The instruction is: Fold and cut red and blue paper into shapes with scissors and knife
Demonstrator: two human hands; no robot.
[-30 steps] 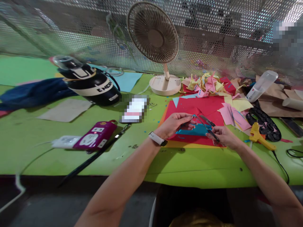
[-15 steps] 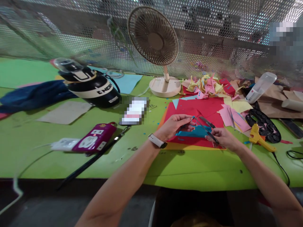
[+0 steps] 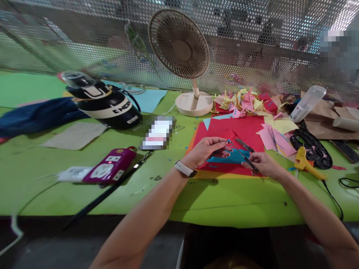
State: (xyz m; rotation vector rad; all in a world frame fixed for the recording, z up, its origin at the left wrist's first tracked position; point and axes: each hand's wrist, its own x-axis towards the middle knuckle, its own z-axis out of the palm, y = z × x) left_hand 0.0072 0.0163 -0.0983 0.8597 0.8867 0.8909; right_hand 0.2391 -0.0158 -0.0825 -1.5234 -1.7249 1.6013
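Observation:
My left hand (image 3: 214, 147) has thumb and forefinger pinched on a tiny blue bit of paper (image 3: 228, 141). In my right hand (image 3: 260, 162) is a slim tool with a dark handle and a thin metal shaft (image 3: 239, 155), its tip touching or close by the blue bit. A second metal piece with a dark end (image 3: 244, 145) lies just above it, near my right fingers; I cannot tell whether it belongs to the same tool. Beneath both hands are red paper sheets (image 3: 224, 129) with a blue piece of paper (image 3: 232, 156) on top.
A fan (image 3: 179, 48) stands behind, beside a heap of folded paper pieces (image 3: 246, 101). Rightward are a yellow glue gun (image 3: 307, 164), a black tray (image 3: 311, 147) and a clear bottle (image 3: 308, 104). Leftward are a phone (image 3: 157, 132), a purple power strip (image 3: 110, 166) and a black bottle (image 3: 109, 108).
The tool in my right hand has tilted slightly, its handle end lower. My left hand keeps its pinch on the blue bit. The whole view has shifted a little.

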